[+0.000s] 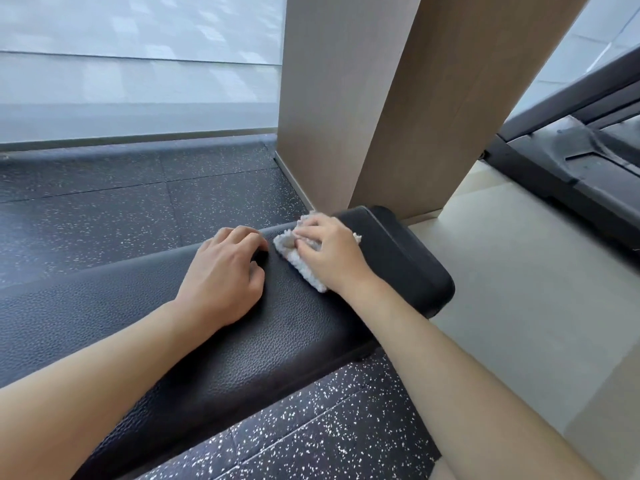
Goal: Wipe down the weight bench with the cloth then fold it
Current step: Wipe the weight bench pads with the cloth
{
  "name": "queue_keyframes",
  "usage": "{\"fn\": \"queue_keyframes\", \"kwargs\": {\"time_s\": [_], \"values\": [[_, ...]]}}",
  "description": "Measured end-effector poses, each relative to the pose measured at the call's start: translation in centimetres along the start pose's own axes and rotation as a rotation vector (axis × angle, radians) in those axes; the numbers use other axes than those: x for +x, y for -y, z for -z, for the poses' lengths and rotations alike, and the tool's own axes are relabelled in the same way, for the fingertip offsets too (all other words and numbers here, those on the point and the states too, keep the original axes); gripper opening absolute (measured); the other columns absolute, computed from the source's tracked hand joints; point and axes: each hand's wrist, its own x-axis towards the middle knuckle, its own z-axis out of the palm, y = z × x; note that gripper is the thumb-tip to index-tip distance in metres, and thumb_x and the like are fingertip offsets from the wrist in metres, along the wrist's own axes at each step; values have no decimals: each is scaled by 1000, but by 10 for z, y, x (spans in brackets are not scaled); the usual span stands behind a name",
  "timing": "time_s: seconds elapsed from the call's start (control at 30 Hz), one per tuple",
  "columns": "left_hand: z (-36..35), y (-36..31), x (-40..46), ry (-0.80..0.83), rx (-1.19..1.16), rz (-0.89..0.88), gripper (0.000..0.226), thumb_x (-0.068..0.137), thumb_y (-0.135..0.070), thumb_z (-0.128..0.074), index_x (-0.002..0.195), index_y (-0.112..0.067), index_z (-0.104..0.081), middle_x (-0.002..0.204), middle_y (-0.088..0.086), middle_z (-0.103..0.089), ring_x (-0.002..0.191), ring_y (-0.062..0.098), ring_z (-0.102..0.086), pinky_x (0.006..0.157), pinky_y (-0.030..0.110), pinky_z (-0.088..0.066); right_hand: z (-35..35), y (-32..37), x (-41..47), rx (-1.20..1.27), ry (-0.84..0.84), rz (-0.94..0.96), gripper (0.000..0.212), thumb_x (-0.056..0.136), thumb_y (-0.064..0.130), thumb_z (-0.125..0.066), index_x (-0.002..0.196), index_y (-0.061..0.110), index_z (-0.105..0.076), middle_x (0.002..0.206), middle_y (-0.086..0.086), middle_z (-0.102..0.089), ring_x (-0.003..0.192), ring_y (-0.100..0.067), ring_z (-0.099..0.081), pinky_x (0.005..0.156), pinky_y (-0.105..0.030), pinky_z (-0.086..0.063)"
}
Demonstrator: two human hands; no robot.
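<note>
Black pebbled leather fills most of our view: the weight bench (214, 344) runs from the lower left toward the upper right, its rounded end pad lying near the foot of a pale wood-grain column (346, 98). On that padded top, close to the far end, sits the cloth (301, 263), a small whitish, nubbly piece gathered into a rough fold. We see our right hand (330, 252) lying on top of the cloth, fingers bent and bunched over it, the fingertips pressing and pinching its upper edge while the palm covers its right half; only the left edge and the near corner of the cloth show from beneath. Our left hand (225, 275) rests just beside the cloth, to its left, palm down on the leather, its fingers loosely curled with the tips touching the bench surface and nothing held in them; a narrow strip of leather shows between this hand and the cloth. Both bare forearms reach in from the bottom of the view. Around the bench lies dark speckled rubber flooring (104, 209), giving way on the right to pale floor (519, 289), where a dark piece of machinery (588, 174) stands
</note>
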Motion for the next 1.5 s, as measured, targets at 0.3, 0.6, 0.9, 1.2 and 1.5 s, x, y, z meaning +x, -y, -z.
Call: {"fn": "queue_keyframes", "kwargs": {"time_s": [0.3,0.6,0.9,1.2,1.5], "values": [[-2,1,3,-24,30,66,41,79,-25,-37,108,-18,-65,119,1,-62,111,31,-52,97,48,-46,40,-33,-56,-19,61,99,18,91,7,-70,106,11,-80,112,0,-70,110,-21,-61,101,-30,-46],[4,-1,2,-2,6,74,46,75,-23,-37,110,-18,-66,119,3,-62,113,32,-50,98,48,-45,-4,31,-67,62,122,220,16,91,12,-68,102,16,-78,111,5,-66,108,-17,-55,101,-30,-42],[4,1,-1,2,10,40,48,77,-21,-36,112,-17,-67,121,2,-64,110,33,-51,100,49,-45,47,-44,-29,-20,-22,-21,18,94,6,-69,108,7,-79,114,-4,-71,114,-26,-62,104,-29,-44],[2,-6,5,7,9,16,47,75,-19,-38,111,-21,-69,124,-1,-65,114,33,-51,100,50,-45,8,19,-117,121,138,273,17,92,18,-68,106,22,-76,109,13,-64,108,-11,-56,97,-25,-45],[-27,-56,5,175,-39,-327,34,94,-28,-54,125,-36,-65,137,-16,-57,128,18,-49,110,43,-39,91,-95,-96,-18,-140,-173,20,92,7,-72,111,11,-78,110,6,-69,112,-15,-64,106,-40,-49]]}}
